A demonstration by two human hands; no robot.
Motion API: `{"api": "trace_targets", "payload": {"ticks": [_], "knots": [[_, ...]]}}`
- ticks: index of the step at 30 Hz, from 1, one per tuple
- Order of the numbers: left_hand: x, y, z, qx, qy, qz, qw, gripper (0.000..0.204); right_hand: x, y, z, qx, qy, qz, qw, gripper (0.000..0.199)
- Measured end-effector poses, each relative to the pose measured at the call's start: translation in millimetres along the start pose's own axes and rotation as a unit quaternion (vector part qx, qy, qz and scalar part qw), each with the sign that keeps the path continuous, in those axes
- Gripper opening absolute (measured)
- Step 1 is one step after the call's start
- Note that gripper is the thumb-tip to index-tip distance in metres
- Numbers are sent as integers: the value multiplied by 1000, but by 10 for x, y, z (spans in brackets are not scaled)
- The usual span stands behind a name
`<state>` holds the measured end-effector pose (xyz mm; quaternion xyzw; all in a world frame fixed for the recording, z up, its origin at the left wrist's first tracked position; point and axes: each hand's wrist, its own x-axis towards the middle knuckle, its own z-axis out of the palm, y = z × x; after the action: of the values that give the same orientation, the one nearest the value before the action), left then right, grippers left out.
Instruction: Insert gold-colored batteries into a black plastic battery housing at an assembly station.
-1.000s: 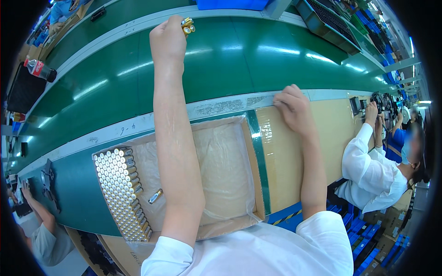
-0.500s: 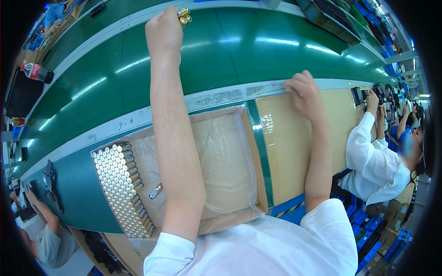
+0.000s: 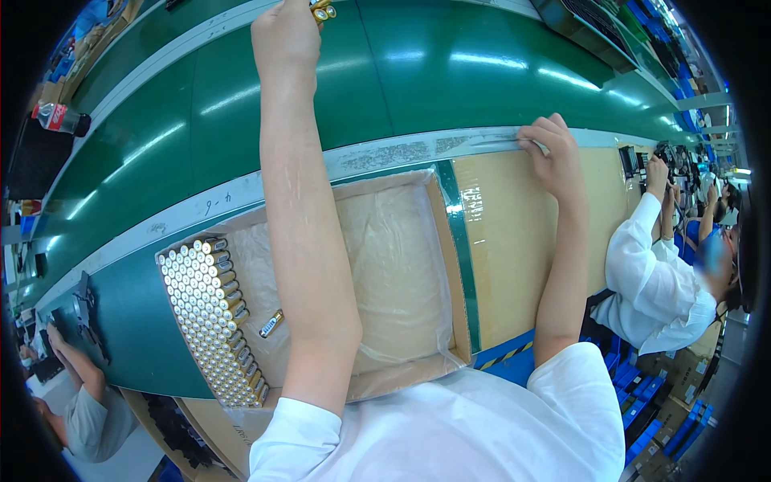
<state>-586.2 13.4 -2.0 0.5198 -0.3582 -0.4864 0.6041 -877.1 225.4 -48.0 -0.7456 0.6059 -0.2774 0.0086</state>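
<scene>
My left hand (image 3: 285, 38) reaches far forward over the green belt, closed on several gold-and-silver batteries (image 3: 323, 11) that stick out on its right side. The upper frame edge cuts off part of that hand. Below the forearm sits a shallow cardboard box (image 3: 456, 297) lined with clear plastic film (image 3: 393, 265). Upright batteries (image 3: 201, 301) stand in tight rows along its left side, and a single battery (image 3: 272, 324) lies on the liner beside them. My right hand (image 3: 554, 153) is near the metal rail, fingers curled toward the thumb; whatever they hold, if anything, is hidden.
The green conveyor belt (image 3: 442, 88) runs across beyond the pale rail (image 3: 385, 157). A brown cardboard sheet (image 3: 514, 241) lies right of the box. Another person (image 3: 650, 265) in white works at the right, one (image 3: 88, 410) at the left. A cola bottle (image 3: 60, 119) lies far left.
My left hand has moved slightly farther forward with the batteries, toward the upper edge. The right hand has shifted a little to the right along the rail. The box's contents look the same.
</scene>
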Motion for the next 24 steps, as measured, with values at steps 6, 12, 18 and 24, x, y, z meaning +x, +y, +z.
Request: {"api": "trace_targets", "payload": {"ticks": [6, 12, 18, 24], "knots": [[-24, 59, -25, 16, 0, 5, 1000, 34, 84, -270, 227, 23, -1, -21, 1000, 13], [-219, 162, -112, -22, -22, 22, 999, 25, 47, -179, -24, -41, -28, 73, 996, 13], [-256, 192, -91, -7, -23, 3, 1000, 24, -29, -106, 202, 42, 28, 9, 999, 14], [-158, 144, -194, -15, -56, 14, 998, 23, -42, -3, 45, -35, -5, -7, 999, 15]]}}
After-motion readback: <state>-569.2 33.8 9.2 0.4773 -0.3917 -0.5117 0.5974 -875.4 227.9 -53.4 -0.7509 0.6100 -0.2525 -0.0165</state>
